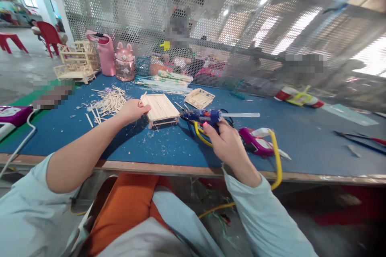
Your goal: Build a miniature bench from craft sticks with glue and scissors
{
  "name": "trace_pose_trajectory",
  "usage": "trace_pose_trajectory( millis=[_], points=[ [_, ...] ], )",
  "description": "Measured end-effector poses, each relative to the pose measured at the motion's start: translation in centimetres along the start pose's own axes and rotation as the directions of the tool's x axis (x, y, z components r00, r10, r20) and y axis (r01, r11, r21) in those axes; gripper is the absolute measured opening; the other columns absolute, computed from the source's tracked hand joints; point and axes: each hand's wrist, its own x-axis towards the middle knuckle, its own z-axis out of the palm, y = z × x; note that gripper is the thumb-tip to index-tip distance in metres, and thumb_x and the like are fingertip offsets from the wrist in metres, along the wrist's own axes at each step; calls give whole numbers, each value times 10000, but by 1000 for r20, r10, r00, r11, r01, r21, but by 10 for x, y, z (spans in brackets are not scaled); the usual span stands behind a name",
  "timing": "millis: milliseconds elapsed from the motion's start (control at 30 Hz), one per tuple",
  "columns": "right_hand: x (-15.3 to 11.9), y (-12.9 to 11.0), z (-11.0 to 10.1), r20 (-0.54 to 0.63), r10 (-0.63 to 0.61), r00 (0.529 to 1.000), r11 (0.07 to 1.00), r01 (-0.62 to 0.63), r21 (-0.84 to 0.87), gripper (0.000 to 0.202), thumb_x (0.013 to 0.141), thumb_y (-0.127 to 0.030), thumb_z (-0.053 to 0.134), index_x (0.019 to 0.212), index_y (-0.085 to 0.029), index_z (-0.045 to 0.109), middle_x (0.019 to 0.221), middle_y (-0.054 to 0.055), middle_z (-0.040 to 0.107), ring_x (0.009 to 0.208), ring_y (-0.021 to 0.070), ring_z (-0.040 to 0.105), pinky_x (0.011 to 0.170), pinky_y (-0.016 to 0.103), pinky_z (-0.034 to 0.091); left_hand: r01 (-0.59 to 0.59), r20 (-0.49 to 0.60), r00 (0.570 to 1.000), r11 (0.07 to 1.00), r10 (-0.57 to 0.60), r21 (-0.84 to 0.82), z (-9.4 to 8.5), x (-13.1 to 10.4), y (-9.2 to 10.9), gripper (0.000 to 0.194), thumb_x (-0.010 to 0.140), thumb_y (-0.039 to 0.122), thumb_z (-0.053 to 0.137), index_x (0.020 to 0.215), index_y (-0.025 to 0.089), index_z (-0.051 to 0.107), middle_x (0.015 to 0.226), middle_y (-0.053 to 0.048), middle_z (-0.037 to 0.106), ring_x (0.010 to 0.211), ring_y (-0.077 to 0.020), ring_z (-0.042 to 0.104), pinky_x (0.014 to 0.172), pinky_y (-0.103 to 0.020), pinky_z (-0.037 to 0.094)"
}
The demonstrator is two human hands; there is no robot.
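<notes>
Your small stick platform [161, 107] lies on the blue tabletop [157, 150], straight in front of you and between your two hands. It is made of pale, thin wooden sticks laid side by side into a flat, roughly square top, with short legs and a rail beneath the near edge. Your left hand [134, 111] has its thumb and fingers drawn close together at the platform's left edge, pinching it near the far corner. Your right hand [227, 140] is wrapped around the blue glue gun [202, 116], a red light glowing by your thumb; its nozzle points left, close to the platform's right side, though you cannot tell whether they touch. A clear glue stick [245, 115] juts from its back. Loose sticks [110, 102] lie heaped to the left, and a small stick tray [199, 98] sits behind the gun.
</notes>
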Motion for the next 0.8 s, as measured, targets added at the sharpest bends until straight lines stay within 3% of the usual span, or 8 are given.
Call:
trace_pose_trajectory(
  millis=[167,367,567,800],
  points=[
    [-2,-8,-4,-44,-35,998,995,39,94,360,851,-429,421,906,-157,651,944,122,691,877,249,641,764,342,480,12,-2,1000,1000,-12,22,0,-1,1,355,751,394,558,521,192,379,445,21,431,439,-91,347,488,-262,235],
    [-4,-27,9,62,-83,995,974,67,216,329,853,-434,439,789,-180,639,897,99,692,847,231,641,756,332,488,17,8,1000,1000,-17,18,-2,-2,3,352,759,397,556,520,194,394,430,25,422,431,-95,357,489,-264,240],
    [-6,-39,25,119,-142,983,962,108,252,310,859,-418,436,856,-184,640,926,97,693,868,232,642,769,338,490,2,-37,999,999,0,42,-4,0,3,337,739,402,575,520,196,424,440,26,424,446,-105,374,489,-266,244],
    [-5,-42,25,112,-147,983,966,118,230,314,864,-418,424,871,-183,632,984,106,684,916,237,637,789,334,484,-3,-28,1000,998,5,55,-5,-2,4,348,742,378,584,509,195,401,443,25,423,456,-102,363,497,-263,246]
  ],
)
